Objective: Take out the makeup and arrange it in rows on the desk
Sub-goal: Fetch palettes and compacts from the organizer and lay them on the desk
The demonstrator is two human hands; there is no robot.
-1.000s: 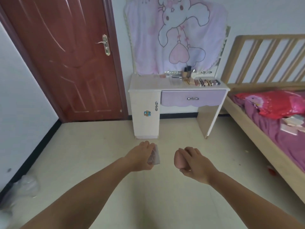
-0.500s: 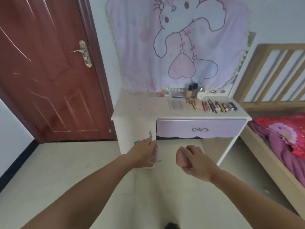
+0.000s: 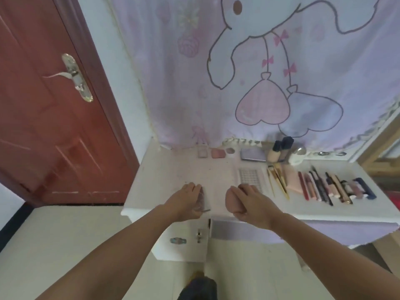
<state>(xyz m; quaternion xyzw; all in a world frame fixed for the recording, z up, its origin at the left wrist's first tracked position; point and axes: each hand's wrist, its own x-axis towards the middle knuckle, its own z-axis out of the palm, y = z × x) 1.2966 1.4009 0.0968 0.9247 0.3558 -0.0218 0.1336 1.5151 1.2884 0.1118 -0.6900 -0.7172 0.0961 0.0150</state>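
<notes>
A rounded, peach-pink makeup sponge is gripped in the right hand, with the fingers curled over its top and its blunt end showing to the left of the knuckles. A small, flat, translucent pinkish packet is held in the left hand; it is mostly hidden under the fingers, and a thin dark tip protrudes below the palm. Both hands are seen over the front edge of a white desk, near each other but apart.

Further back on the desk, a row of pencils, tubes and lipsticks is laid side by side on the right. Thin gold-handled brushes and a clear tray with rows of small cells lie left of that row, the tray just behind the right hand. Along the back edge, small pink compacts, a lilac flat case and upright foundation bottles are set out. A cloth printed with a cartoon rabbit hangs behind the desk. A reddish-brown door stands to the left. A lilac drawer front is visible below the right wrist.
</notes>
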